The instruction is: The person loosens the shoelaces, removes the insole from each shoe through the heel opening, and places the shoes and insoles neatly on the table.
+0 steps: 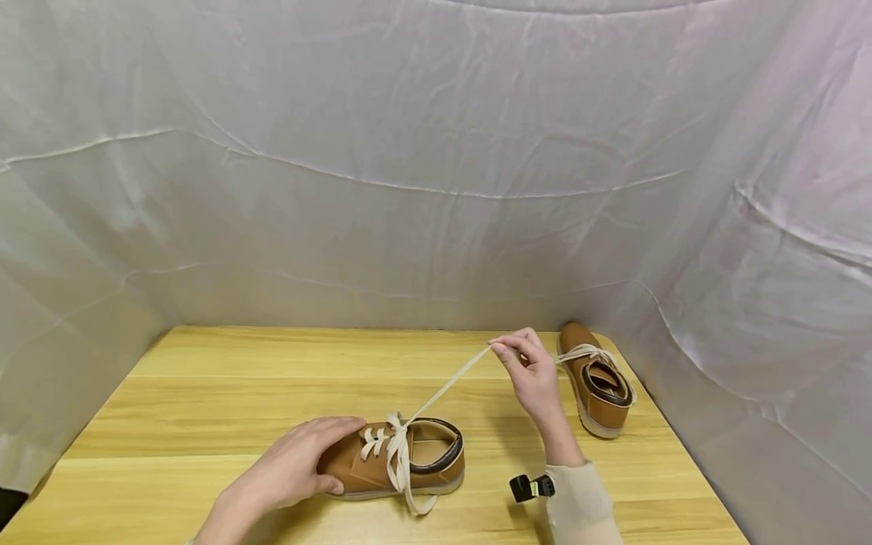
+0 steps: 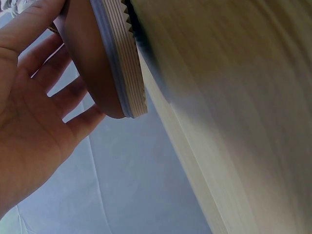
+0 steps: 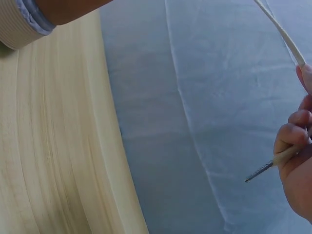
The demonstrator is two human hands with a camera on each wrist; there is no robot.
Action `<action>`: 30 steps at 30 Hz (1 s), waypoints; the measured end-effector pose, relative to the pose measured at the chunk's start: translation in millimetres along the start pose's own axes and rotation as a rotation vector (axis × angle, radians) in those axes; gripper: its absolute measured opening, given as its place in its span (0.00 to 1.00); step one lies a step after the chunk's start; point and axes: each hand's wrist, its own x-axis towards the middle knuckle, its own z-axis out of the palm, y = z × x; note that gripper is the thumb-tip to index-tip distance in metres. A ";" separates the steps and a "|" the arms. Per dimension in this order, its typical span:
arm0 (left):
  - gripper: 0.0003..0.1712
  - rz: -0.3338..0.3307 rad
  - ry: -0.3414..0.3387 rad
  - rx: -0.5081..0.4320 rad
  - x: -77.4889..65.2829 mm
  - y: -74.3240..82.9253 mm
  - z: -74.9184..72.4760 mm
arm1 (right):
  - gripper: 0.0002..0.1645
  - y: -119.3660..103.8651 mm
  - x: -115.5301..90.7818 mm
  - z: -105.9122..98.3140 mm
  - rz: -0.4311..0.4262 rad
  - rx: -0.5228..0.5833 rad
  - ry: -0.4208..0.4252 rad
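Observation:
A brown leather shoe [image 1: 354,462] with cream laces lies on the table, its toe to the left. My left hand [image 1: 293,462] holds its toe, thumb on the near side and fingers over the far side. In the left wrist view the fingers pass behind the shoe's toe [image 2: 90,68], above the ridged sole edge. My right hand [image 1: 534,375], raised to the right of the shoe, pinches a shoelace [image 1: 450,384] stretched taut from the knot [image 1: 402,429]. In the right wrist view, the lace's metal tip [image 3: 258,172] sticks out from the curled fingers. A loose loop hangs over the shoe's near side.
A second brown shoe [image 1: 602,405], its laces tied, stands at the table's right edge, behind my right hand. Grey cloth walls [image 1: 409,242] enclose the wooden table [image 1: 225,409] at the back and sides. A small black device [image 1: 531,488] sits at my right wrist.

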 end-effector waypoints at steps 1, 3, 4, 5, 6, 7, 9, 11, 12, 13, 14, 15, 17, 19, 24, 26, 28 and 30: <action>0.53 -0.002 -0.002 0.000 0.1 0.1 0.2 | 0.06 0.2 0.2 -0.5 -0.001 0.005 -0.007; 0.53 -0.007 -0.005 0.000 0.3 0.2 0.5 | 0.07 1.1 0.6 -1.9 -0.009 0.004 -0.016; 0.53 -0.010 -0.007 -0.001 0.4 0.4 0.6 | 0.07 1.4 0.8 -2.5 -0.012 0.005 -0.020; 0.53 -0.010 -0.006 -0.001 0.4 0.3 0.7 | 0.07 1.8 1.0 -3.2 -0.016 0.002 -0.022; 0.53 -0.005 -0.003 0.000 0.3 0.2 0.4 | 0.07 2.2 1.1 -3.9 -0.019 0.000 -0.020; 0.53 -0.003 -0.001 0.001 0.3 0.3 0.1 | 0.08 2.7 1.2 -4.7 -0.024 -0.005 -0.017; 0.53 0.002 0.003 0.002 0.1 0.1 -0.2 | 0.08 3.7 1.2 -6.1 -0.034 -0.011 -0.006; 0.53 0.003 0.005 0.004 0.2 0.6 -0.3 | 0.08 5.1 1.6 -7.7 -0.050 -0.013 0.002; 0.53 0.002 0.005 0.004 0.2 0.8 -0.3 | 0.09 5.7 1.7 -8.4 -0.056 -0.012 0.004; 0.53 -0.002 0.003 0.002 0.3 1.1 0.0 | 0.09 5.9 1.9 -9.0 -0.063 -0.014 0.006; 0.53 -0.003 0.002 0.001 0.4 1.2 0.3 | 0.09 6.3 2.1 -9.6 -0.067 -0.015 0.006; 0.53 -0.008 0.001 0.000 0.5 1.6 0.4 | 0.09 6.5 2.3 -10.2 -0.070 -0.015 0.005; 0.53 -0.008 0.001 0.000 0.6 1.6 0.5 | 0.09 6.3 2.6 -11.1 -0.076 -0.016 0.001; 0.53 -0.008 0.000 -0.001 0.7 1.5 0.6 | 0.08 6.6 2.6 -12.2 -0.077 -0.013 0.003; 0.53 -0.008 -0.005 0.002 1.2 1.1 0.6 | 0.06 6.3 3.2 -16.5 -0.075 -0.015 0.022; 0.53 -0.009 -0.006 0.004 1.3 0.7 0.7 | 0.07 5.1 3.5 -18.3 -0.065 -0.022 0.029; 0.53 -0.009 -0.007 0.004 1.4 0.3 0.9 | 0.07 4.0 3.9 -19.9 -0.045 -0.032 0.035; 0.53 -0.008 -0.007 0.006 1.4 0.1 1.1 | 0.07 3.4 4.1 -21.4 -0.025 -0.036 0.038</action>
